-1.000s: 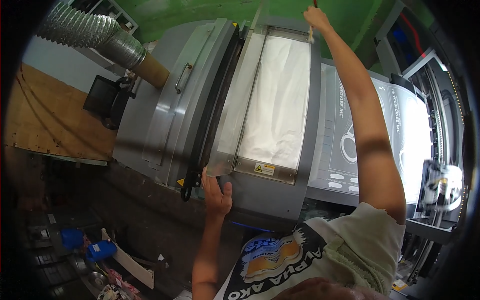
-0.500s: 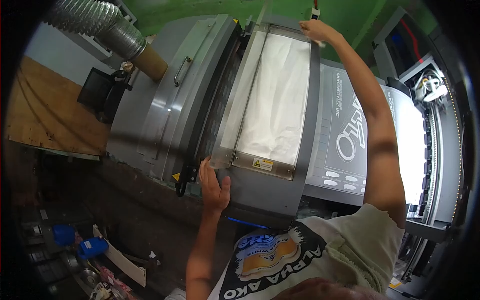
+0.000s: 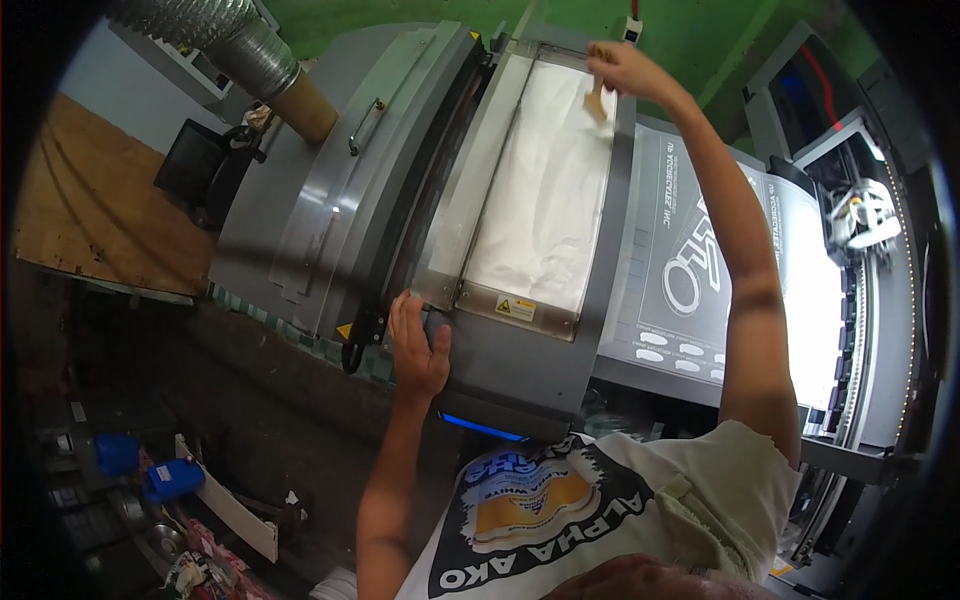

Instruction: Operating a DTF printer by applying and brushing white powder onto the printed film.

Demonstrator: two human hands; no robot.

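Observation:
My right hand (image 3: 628, 72) is closed at the far end of the powder tray. From it a small tan, wooden-looking brush (image 3: 597, 104) points down toward the white powder (image 3: 545, 190); its tip is a little blurred. The powder lies uneven, with ridges, inside a long clear-walled tray (image 3: 530, 313) on top of a grey machine (image 3: 505, 365). At the tray's near left corner, my left hand (image 3: 418, 350) lies against the machine's edge with fingers stretched and thumb apart, holding nothing.
Printed film (image 3: 690, 250) with white designs runs along the right, toward a lit printer carriage (image 3: 862, 220). A grey hood with a metal handle (image 3: 366, 127) stands left, below a silver duct (image 3: 235, 55). Blue jugs (image 3: 172, 481) sit at the lower left.
My right hand has shifted slightly left and turned, and the brush now reaches down over the powder. My left hand stays at the tray's near corner. The whole view has shifted slightly.

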